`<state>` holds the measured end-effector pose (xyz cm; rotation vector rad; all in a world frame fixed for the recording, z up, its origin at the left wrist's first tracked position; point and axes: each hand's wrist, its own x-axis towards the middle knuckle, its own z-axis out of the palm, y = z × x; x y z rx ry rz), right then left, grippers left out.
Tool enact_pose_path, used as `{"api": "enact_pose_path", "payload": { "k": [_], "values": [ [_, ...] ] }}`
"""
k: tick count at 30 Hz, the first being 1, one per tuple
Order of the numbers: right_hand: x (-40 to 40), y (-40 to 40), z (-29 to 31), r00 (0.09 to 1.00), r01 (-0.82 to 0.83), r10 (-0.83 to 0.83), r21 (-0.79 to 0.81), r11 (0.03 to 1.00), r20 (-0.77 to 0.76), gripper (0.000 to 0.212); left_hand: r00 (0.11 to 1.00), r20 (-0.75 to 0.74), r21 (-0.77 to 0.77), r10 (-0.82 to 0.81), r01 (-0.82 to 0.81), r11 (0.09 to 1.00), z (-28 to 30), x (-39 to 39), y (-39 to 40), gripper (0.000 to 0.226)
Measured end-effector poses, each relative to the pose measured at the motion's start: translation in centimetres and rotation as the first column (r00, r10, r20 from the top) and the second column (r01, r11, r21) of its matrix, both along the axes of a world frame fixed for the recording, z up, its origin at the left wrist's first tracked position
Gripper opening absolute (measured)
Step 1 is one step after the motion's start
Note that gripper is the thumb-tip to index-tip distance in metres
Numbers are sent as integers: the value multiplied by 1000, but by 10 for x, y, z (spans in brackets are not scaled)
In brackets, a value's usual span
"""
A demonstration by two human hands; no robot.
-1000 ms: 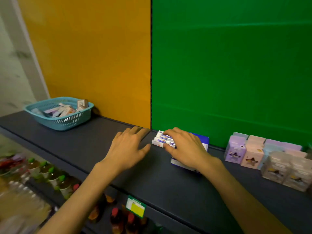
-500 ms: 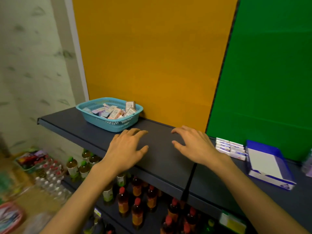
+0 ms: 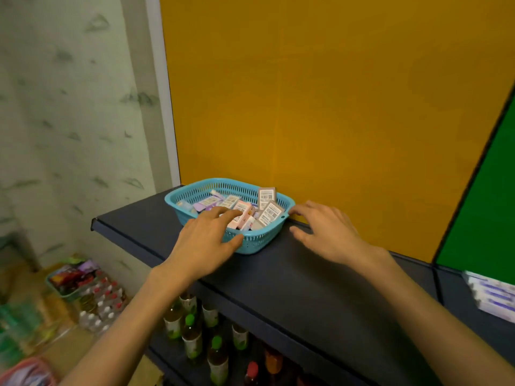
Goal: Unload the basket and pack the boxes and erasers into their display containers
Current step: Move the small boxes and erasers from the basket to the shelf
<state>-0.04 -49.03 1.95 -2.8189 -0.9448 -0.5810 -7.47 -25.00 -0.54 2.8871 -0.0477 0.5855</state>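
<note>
- Your left hand (image 3: 207, 240): fingers spread and relaxed, over the near rim of the basket (image 3: 262, 240), fingertips above the small boxes (image 3: 242, 213) inside. It grips nothing.
- Your right hand (image 3: 324, 231): open, empty, just right of the basket, fingertips close to its right rim; contact unclear.
- Basket sits ahead and left on the dark shelf (image 3: 320, 288), against the orange panel, long axis running left to right.
- Left hand is nearer the contents.
- Stacked erasers (image 3: 494, 298) lie far right, well apart.

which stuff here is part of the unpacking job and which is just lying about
Job: teal basket; small boxes inside it; stacked erasers at right; left hand; right hand.

Lying about: drink bottles below shelf; floor goods.
</note>
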Motion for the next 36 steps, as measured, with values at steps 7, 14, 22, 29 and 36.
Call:
{"api": "enact_pose_path", "payload": {
  "k": [7,14,22,29,36],
  "values": [
    [69,71,-3,999,-14,16,79,997,-30,42,998,-35,25,-44,45,999,24,88,74,55],
    [113,111,-15,997,-1,10,107,994,-76,39,982,-122,30,-144,148,988,15,157,121,54],
    [131,133,-24,990,67,-53,102,993,-130,37,858,-325,46,-399,436,899,3,229,147,59],
    [134,150,-30,979,151,-141,57,987,-149,33,698,-529,125,-482,627,769,-1,271,153,82],
    [134,170,-30,969,154,-143,45,987,-201,42,579,-623,125,-525,736,665,-15,294,167,104]
  ]
}}
